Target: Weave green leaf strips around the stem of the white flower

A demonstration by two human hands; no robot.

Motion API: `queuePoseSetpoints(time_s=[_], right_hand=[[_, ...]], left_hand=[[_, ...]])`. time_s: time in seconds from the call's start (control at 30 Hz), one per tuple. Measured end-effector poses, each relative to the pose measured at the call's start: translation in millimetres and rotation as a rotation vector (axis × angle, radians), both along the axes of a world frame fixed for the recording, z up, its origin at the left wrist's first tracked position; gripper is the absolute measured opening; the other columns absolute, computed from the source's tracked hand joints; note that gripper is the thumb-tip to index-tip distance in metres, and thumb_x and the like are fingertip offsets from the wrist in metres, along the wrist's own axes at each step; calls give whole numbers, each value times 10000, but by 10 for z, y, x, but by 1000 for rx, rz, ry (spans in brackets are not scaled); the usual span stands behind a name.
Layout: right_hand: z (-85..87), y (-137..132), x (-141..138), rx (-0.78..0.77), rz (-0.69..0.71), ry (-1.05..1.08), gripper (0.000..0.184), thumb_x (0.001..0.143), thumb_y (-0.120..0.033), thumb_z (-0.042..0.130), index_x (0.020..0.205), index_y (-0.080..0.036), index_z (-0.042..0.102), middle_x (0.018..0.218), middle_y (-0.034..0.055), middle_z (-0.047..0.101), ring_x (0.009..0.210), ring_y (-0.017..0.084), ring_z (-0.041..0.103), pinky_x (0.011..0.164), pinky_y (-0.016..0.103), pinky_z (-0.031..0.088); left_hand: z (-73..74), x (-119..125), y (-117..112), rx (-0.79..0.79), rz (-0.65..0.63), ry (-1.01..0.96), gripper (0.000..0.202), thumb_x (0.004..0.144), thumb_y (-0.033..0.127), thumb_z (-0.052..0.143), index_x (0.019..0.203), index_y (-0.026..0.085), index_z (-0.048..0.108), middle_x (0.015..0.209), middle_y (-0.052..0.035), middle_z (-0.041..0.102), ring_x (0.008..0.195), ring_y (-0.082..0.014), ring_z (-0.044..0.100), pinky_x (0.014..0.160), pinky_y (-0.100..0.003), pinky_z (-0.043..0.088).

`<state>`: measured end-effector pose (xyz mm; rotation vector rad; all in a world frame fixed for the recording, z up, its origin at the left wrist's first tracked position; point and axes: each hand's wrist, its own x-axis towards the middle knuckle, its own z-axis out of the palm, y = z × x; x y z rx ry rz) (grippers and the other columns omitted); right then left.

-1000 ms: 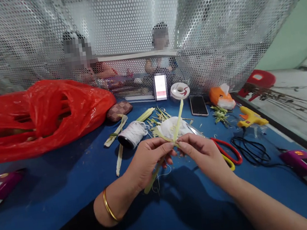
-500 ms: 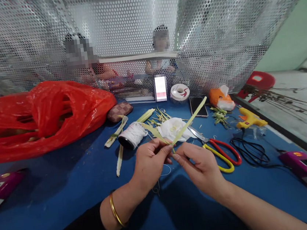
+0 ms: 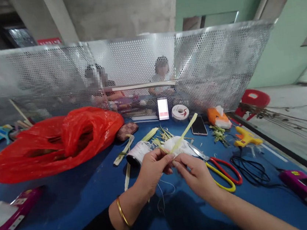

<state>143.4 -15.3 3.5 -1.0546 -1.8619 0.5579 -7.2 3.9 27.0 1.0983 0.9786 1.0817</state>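
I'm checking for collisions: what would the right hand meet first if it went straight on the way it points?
Probably the person's bare left hand, which holds a flat pale-green strip just ahead; depth leaves any contact unclear.

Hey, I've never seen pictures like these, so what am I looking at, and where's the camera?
There's no machine here, just a person's two bare hands. The camera sits on that person's head, looking forward and down. The left hand pinches a pale green strip; the right hand works right beside it, though what its fingertips grip is hard to make out. On the blue table lie a red plastic bag, a spool of white thread, scissors, a phone and a yellow glue gun.
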Motion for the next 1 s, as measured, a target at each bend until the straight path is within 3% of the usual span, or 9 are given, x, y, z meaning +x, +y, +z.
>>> queuePoseSetpoints(time_s=[0.13,0.3,0.4,0.57,0.9,1.0], right_hand=[[266,179,-18,44,37,-54,321,922,-290,475,615,-196,472,601,-16,487,578,127,427,570,254,331],[384,435,-60,-218,30,230,312,886,-414,519,672,-188,532,600,-20,501,578,128,445,545,246,343],[292,573,-47,-391,56,481,292,827,-465,602,790,-175,600,637,-20,532,612,129,478,574,240,378],[157,679,-8,-509,39,604,327,757,-452,699,647,-167,581,599,-22,550,565,108,462,539,228,347],[86,628,-34,-311,-131,459,260,793,-323,616,585,-182,550,559,-26,518,575,125,445,567,256,359],[140,669,33,-363,-19,448,256,806,-318,612,595,-178,576,578,-24,533,584,123,460,581,257,366]], left_hand=[[198,-14,132,67,70,-18,224,642,315,760,700,133,642,509,33,575,439,-72,493,461,-196,420],[335,-109,273,58,38,30,250,670,353,754,752,130,674,583,6,633,442,-83,545,467,-205,428],[280,-150,347,-14,-78,103,271,721,387,718,745,120,681,666,-33,682,456,-79,572,455,-188,399],[97,-84,434,-162,-173,13,335,747,452,681,738,117,663,655,-46,682,438,-74,547,430,-183,373],[-9,6,428,-198,-133,10,256,636,339,775,682,120,652,523,16,585,415,-60,498,439,-176,386],[-18,-13,419,-222,-153,2,243,614,311,786,682,122,649,518,19,580,425,-67,504,443,-180,405]])
